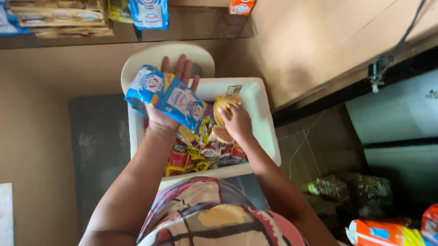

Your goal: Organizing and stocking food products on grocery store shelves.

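Seen from above, a person's left hand (172, 98) is raised over a white box (260, 116), fingers spread — a strip of blue-and-white sachets (167, 98) lies draped across its palm, loosely held. The right hand (236, 122) is closed around a tan, rounded packet (223, 106), just above the box's red and yellow snack packets (200, 155). A plastic chair (149, 57) stands beyond the box.
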